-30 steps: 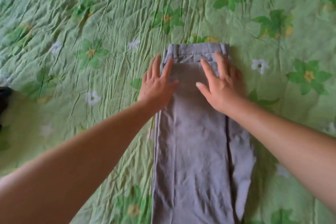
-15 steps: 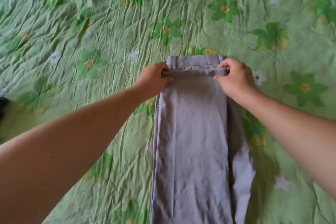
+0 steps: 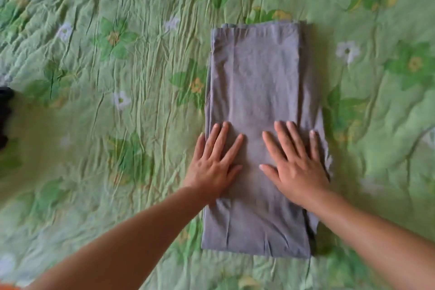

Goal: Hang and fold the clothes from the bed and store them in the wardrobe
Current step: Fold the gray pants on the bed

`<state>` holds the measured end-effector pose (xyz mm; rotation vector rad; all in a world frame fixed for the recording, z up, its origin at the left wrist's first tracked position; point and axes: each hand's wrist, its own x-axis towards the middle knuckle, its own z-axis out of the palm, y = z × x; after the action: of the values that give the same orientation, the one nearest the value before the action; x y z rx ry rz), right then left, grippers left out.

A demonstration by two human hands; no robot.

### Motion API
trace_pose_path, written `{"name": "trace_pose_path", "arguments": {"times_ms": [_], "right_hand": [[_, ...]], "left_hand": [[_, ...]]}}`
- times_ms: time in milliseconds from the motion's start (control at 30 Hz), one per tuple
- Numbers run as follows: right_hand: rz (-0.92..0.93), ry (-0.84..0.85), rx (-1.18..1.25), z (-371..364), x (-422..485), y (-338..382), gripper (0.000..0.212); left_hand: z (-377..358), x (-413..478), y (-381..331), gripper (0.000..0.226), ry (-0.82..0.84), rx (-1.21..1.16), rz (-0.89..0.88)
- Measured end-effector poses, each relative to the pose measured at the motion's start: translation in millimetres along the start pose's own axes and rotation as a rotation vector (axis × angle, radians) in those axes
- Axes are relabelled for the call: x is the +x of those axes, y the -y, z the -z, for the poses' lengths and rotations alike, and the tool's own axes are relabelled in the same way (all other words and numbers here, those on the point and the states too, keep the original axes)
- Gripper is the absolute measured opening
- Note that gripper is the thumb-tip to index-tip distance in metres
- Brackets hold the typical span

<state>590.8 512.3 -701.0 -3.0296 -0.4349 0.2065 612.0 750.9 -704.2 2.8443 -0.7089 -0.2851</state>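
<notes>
Trousers [image 3: 254, 73] lie folded on the bed [image 3: 117, 54], just 3 o'clock of centre. My left hand [image 3: 214, 165] and right hand [image 3: 294, 167] press flat, fingers straight, on their 6 o'clock half; best to smooth toward 12 before folding again.

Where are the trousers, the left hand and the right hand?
trousers [image 3: 255, 73], head view, bare grey cloth above the hands.
left hand [image 3: 213, 167], head view, back of the hand, flat on the trousers.
right hand [image 3: 295, 169], head view, back of the hand, flat on the trousers.
</notes>
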Motion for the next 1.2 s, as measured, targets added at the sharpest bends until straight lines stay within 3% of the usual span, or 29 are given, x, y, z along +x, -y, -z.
{"name": "trace_pose_path", "arguments": {"times_ms": [267,433,567,667,733,800,833,867,933,1000,1067,1100,1200], "right_hand": [[-0.07,0.006,-0.003,-21,-16,1,0.074],[0.028,0.054,0.083,-21,-127,37,0.08],[-0.06,0.099,0.117,-22,-180,47,0.076],[-0.241,-0.043,0.389,-10,-170,55,0.059],[-0.474,-0.129,0.572,7,-159,58,0.046],[-0.622,-0.112,0.711,25,-148,48,0.044],[-0.665,-0.031,0.802,32,-143,39,0.046],[-0.703,0.088,0.931,38,-139,32,0.051],[-0.7,0.317,1.201,46,-134,21,0.068],[-0.408,0.393,1.04,47,-138,14,0.082],[-0.014,0.25,0.518,42,-142,9,0.076],[0.093,0.151,0.296,39,-144,8,0.067],[0.099,0.006,0.121,39,-145,12,0.041]], "left_hand": [[-16,-16,1,0.069,-0.006,0.07,0.036],[-17,-116,-30,0.073,0.087,0.023,-0.071],[-23,-157,-41,0.068,0.136,0.002,0.046],[-17,-151,-48,0.06,0.056,-0.299,0.179],[-4,-147,-49,0.041,-0.07,-0.589,0.403],[8,-141,-42,0.043,-0.105,-0.918,0.634],[14,-140,-36,0.05,-0.034,-1.043,0.686],[19,-141,-30,0.055,0.064,-1.084,0.653],[28,-145,-19,0.062,0.194,-0.825,0.368],[29,-147,-8,0.063,0.124,-0.461,0.053],[31,-145,-3,0.048,0.037,-0.274,-0.114],[31,-143,-3,0.038,0.005,-0.226,-0.147],[34,-137,-2,0.028,-0.051,-0.2,-0.161]]}}
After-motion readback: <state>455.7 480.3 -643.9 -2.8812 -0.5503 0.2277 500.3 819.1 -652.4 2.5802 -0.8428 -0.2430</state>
